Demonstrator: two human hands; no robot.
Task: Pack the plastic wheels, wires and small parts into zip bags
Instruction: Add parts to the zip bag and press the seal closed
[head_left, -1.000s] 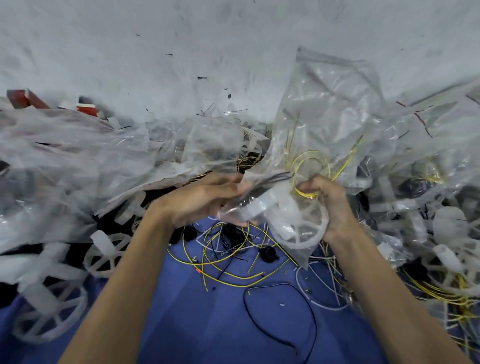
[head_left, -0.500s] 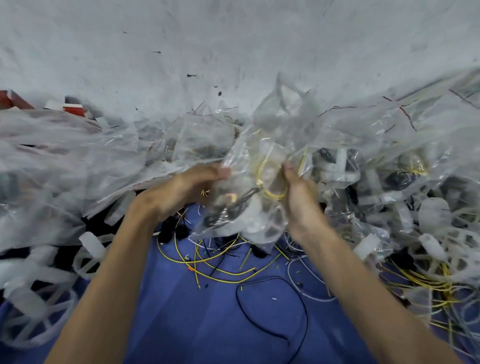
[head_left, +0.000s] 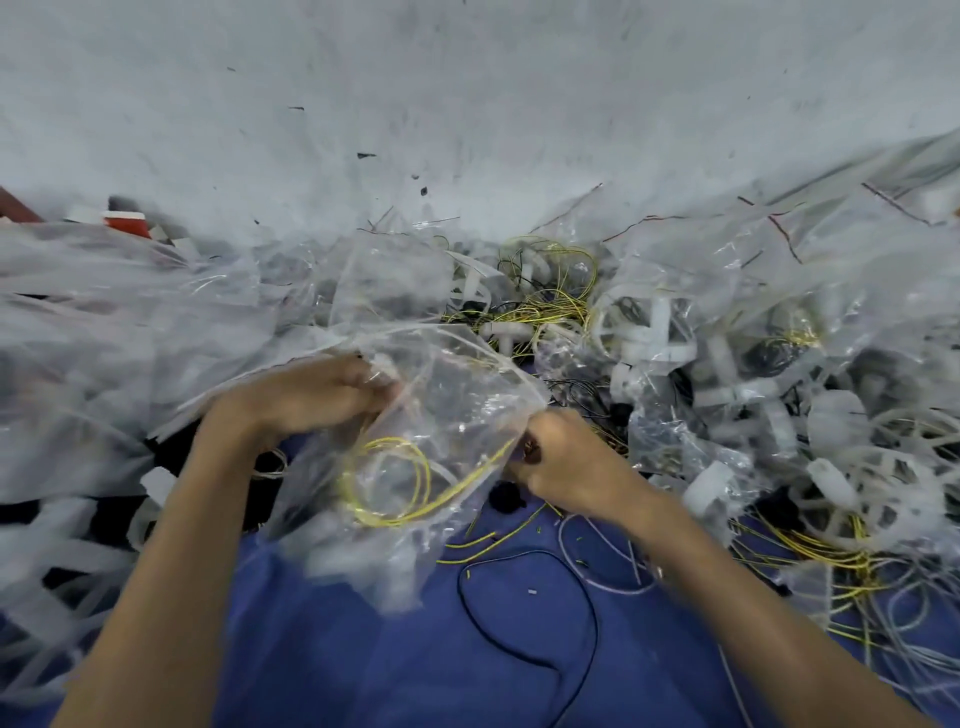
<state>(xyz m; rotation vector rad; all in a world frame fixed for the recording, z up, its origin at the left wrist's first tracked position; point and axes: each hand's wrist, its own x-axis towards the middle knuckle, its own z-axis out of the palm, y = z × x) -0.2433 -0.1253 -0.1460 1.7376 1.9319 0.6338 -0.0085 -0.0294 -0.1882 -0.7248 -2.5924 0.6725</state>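
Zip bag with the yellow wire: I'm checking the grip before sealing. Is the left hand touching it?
Touching. Head view: the left hand pinches the zip bag at its upper edge, with no gap showing.

Clear plastic zip bag (head_left: 457, 395) between my left hand (head_left: 311, 397) and right hand (head_left: 569, 465), bright yellow wire coil (head_left: 427, 480) inside, deep blue cloth (head_left: 363, 654) beneath, thin black wire loop (head_left: 594, 618) nearer me, milky white plastic wheels (head_left: 878, 470) rightward, pale grey dark-flecked surface (head_left: 467, 104) beyond.
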